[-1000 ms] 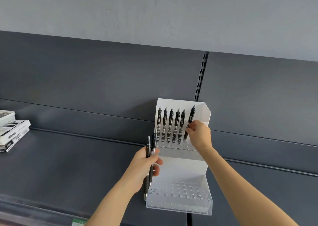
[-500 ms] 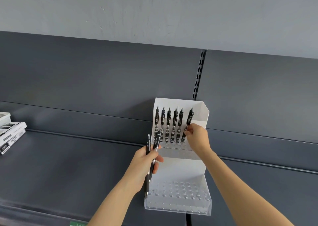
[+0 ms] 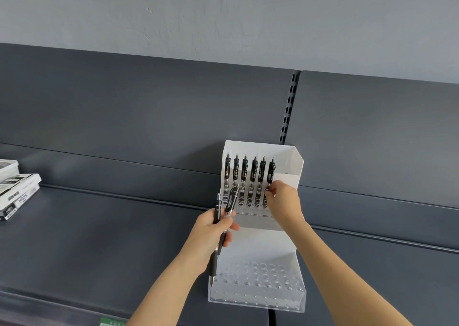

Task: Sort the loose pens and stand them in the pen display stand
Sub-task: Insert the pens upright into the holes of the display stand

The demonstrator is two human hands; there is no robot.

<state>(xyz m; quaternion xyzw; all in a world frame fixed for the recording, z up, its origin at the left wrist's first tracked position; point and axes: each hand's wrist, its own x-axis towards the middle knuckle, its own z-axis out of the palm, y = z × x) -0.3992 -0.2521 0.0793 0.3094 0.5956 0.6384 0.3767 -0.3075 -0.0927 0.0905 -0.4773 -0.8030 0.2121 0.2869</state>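
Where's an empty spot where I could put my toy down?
The dark shelf is bare between the boxes at the left and the pen display stand, and again right of the stand. The stand's lower tray of holes holds no pens. It is crowded at the top row of pens, around the right hand and left hand.

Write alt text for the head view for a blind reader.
The right hand pinches the rightmost pen of six standing in the top row of a white stand on a dark shelf; the left hand holds two more pens. The stand's lower holes are empty.
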